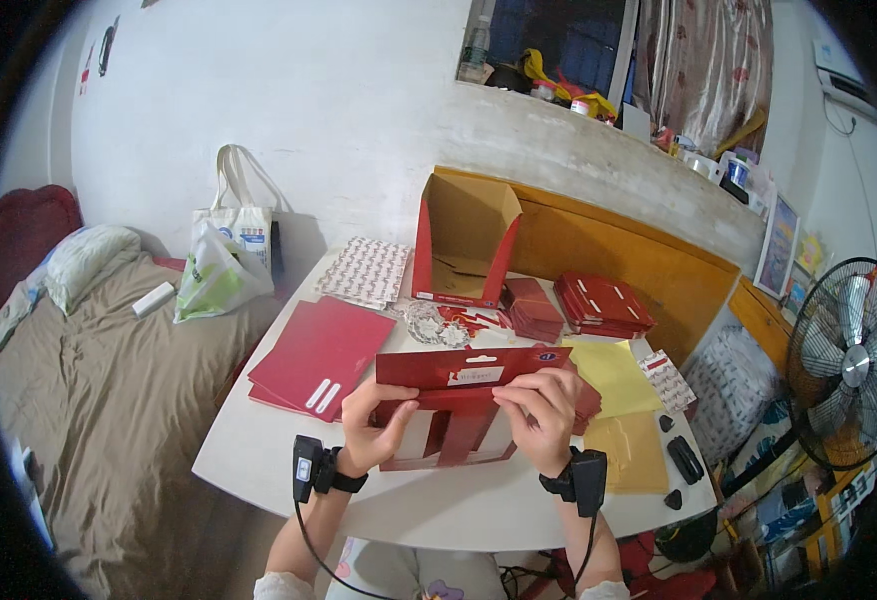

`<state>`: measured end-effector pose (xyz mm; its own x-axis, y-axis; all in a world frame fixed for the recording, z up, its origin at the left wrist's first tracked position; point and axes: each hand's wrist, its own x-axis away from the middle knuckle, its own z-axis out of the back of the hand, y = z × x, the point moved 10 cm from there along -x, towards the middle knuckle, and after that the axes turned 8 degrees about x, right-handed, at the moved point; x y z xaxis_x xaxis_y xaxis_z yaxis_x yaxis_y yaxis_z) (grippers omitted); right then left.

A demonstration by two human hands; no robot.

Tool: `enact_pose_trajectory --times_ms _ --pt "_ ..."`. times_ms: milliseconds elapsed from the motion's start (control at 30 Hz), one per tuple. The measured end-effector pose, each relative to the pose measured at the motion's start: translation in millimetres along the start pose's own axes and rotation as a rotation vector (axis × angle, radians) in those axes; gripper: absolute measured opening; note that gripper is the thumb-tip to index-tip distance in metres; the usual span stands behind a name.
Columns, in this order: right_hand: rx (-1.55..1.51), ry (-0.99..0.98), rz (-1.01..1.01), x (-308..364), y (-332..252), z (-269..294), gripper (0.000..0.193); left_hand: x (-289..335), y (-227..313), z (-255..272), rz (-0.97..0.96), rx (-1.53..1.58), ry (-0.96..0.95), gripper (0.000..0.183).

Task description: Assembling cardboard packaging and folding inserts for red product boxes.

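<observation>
My left hand (377, 428) grips the left side of a red cardboard package (449, 400), thumb in front. The package stands tilted up over the near part of the table. Its top flap has a hanging hole and a white label (476, 376); pale panels show on the lower front. My right hand (542, 412) pinches the package near its upper right, fingertips just below the label. Whether a small piece is also between those fingertips is too small to tell. Both wrists wear black strapped devices with cables.
On the white table (409, 515) lie red sheets (324, 345), patterned sheets (364, 270), an open red box (467, 240), stacks of red cards (604, 303), yellow sheets (614, 380) and small black objects (685, 458). A fan (856, 362) stands right, a bed (129, 400) left.
</observation>
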<state>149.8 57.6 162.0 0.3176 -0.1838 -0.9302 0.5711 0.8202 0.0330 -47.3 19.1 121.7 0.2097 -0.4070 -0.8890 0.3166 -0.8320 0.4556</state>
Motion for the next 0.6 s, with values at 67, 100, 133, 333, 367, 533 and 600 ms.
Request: enact_pose_trajectory --times_ms 67,100,133,333,367,533,600 --pt "-0.038 0.003 0.023 -2.9 -5.7 -3.0 0.016 2.0 0.2 3.7 -0.02 0.002 0.028 0.013" --pt "-0.042 0.0 0.026 -3.0 -6.6 -4.7 0.016 2.4 0.6 4.9 -0.019 -0.002 0.033 0.013" --pt "-0.05 0.0 0.017 -2.5 -5.0 -5.0 0.015 2.4 0.7 3.1 -0.013 0.006 0.021 0.01" --pt "-0.078 0.025 -0.022 -1.1 -0.7 -4.6 0.013 1.1 -0.9 1.1 -0.039 0.037 0.038 0.012" --pt "-0.069 0.027 -0.022 -0.9 -1.3 -5.4 0.013 1.8 -1.4 1.8 -0.041 0.039 0.039 0.012" --pt "-0.057 0.028 -0.022 -0.6 -4.2 -8.7 0.014 0.1 1.4 2.9 -0.071 0.046 0.034 0.012" --pt "-0.055 0.02 -0.015 -2.6 -8.1 -10.4 0.014 -0.2 2.0 3.2 -0.077 0.029 0.031 0.012"
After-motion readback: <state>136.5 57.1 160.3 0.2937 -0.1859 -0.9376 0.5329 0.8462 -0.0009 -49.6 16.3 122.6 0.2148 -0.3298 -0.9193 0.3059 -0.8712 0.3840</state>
